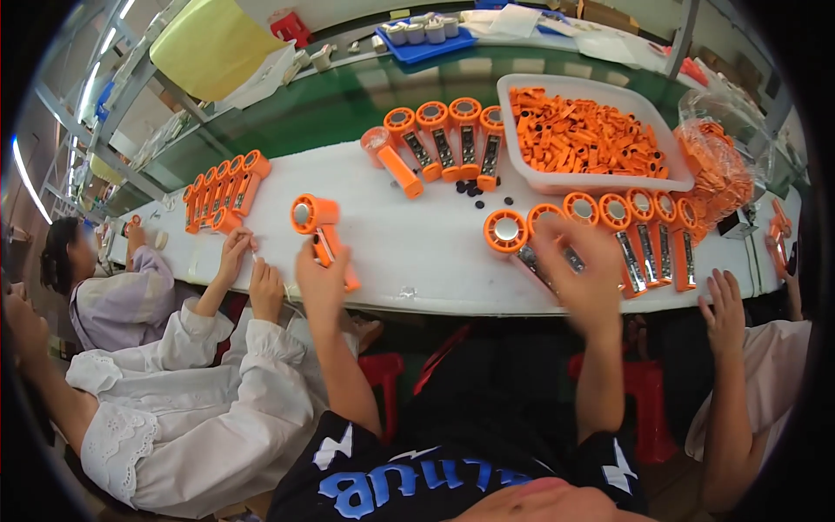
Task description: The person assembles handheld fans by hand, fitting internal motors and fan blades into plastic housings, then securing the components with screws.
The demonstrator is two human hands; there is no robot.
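My left hand (pixel 322 274) is closed round the handle of an orange handheld fan housing (pixel 315 213), whose round head with a silver disc points away from me. My right hand (pixel 584 270) is smeared by motion over a row of similar open housings; whether its fingers hold anything cannot be made out. That row includes a housing (pixel 505 230) just left of the hand and another (pixel 615 211) to its right, with silver discs in the heads and dark boards in the handles. My right hand partly hides the middle ones.
Beyond the row stands a white bin (pixel 557 180) of small orange parts, beside a clear bag (pixel 718 165) of more orange pieces. Other housings (pixel 432 117) and small black pieces (pixel 479 204) lie mid-table. Co-workers sit on both sides; the left one's hands (pixel 252 265) are close to my left hand.
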